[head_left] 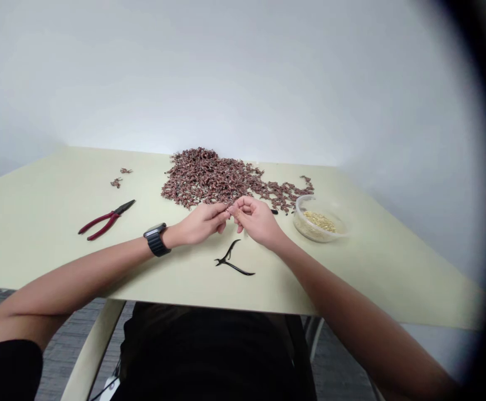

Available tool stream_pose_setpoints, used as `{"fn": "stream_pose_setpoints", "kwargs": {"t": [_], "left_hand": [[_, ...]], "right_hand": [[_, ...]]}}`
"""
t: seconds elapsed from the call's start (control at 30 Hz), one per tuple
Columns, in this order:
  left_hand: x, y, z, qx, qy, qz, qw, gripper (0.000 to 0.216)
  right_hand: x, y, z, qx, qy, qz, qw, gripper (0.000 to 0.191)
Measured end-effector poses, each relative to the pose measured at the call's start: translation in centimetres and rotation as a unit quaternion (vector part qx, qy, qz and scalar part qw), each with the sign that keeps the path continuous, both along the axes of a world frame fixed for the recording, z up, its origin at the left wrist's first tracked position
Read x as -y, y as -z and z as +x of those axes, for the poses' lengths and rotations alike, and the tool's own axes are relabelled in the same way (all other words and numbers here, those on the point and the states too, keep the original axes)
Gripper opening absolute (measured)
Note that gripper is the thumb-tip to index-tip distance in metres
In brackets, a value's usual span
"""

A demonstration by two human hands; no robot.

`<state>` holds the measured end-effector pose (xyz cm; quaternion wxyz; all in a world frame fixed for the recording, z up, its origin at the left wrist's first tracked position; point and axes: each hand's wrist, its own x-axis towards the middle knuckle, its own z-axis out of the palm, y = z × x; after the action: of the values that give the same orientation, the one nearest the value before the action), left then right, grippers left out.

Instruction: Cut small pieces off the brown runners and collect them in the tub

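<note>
My left hand (204, 224) and my right hand (254, 220) meet fingertip to fingertip over the near edge of a heap of small reddish-brown pieces (213, 175). Both are closed in a pinch; whatever lies between the fingertips is too small to make out. On the table just below them lies a pair of black nippers (228, 260) with its handles spread. To the right of my right hand stands a clear round plastic tub (315, 234) holding small yellowish bits (320, 221).
Red-handled pliers (108, 219) lie on the left of the pale table (163, 285), slightly spread. Behind them are a few loose brown pieces (117, 182). A thinner trail of pieces (284, 193) runs from the heap toward the tub. A white wall (209, 72) stands behind the table.
</note>
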<state>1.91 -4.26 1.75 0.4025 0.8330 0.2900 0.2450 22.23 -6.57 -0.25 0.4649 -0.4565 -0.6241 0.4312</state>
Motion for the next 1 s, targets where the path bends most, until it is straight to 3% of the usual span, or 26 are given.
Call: {"fn": "stream_pose_setpoints", "kwargs": {"t": [0.1,0.23,0.33,0.4,0.5,0.6,0.67,0.73,0.83,0.93,1.0], "left_hand": [[-1.0,0.3,-0.3,0.079,0.054,-0.162,0.982,0.039],[-1.9,0.5,-0.6,0.12,0.132,-0.325,0.929,0.025],[-2.0,0.6,-0.7,0.114,0.162,-0.389,0.9,0.018],[-1.9,0.7,-0.6,0.107,0.159,-0.387,0.902,0.017],[-1.8,0.8,-0.3,0.089,0.108,-0.27,0.953,0.028],[-1.7,1.0,-0.2,0.041,0.02,-0.013,0.999,0.043],[-1.7,1.1,-0.3,-0.007,-0.011,0.142,0.99,0.042],[-1.7,1.3,-0.3,-0.059,-0.017,0.227,0.972,0.038],[-1.5,1.7,-0.3,-0.1,-0.03,0.264,0.959,0.034],[-1.3,1.9,-0.2,-0.086,-0.056,0.244,0.964,0.031],[-1.2,1.9,0.0,-0.065,-0.073,0.208,0.973,0.03]], "right_hand": [[0.1,-0.5,0.4,-0.019,-0.027,0.021,0.999,0.034],[0.4,-1.3,0.6,-0.017,-0.086,0.061,0.994,0.039],[0.3,-1.2,0.5,-0.017,-0.127,0.055,0.99,0.029],[0.1,-0.8,0.5,-0.023,-0.126,0.06,0.99,0.024],[-0.3,-0.3,0.6,-0.005,-0.073,0.094,0.993,0.017],[-0.5,0.0,0.9,0.063,0.012,0.139,0.988,0.012],[-0.5,0.2,0.9,0.11,0.042,0.162,0.98,0.01],[-0.2,0.1,0.7,0.137,0.051,0.168,0.975,0.01],[0.2,-0.4,0.4,0.15,0.042,0.146,0.977,0.015],[-0.1,-1.8,1.3,0.163,0.036,0.15,0.975,0.027],[-0.8,-2.8,3.8,0.188,0.107,0.175,0.961,0.029]]}}
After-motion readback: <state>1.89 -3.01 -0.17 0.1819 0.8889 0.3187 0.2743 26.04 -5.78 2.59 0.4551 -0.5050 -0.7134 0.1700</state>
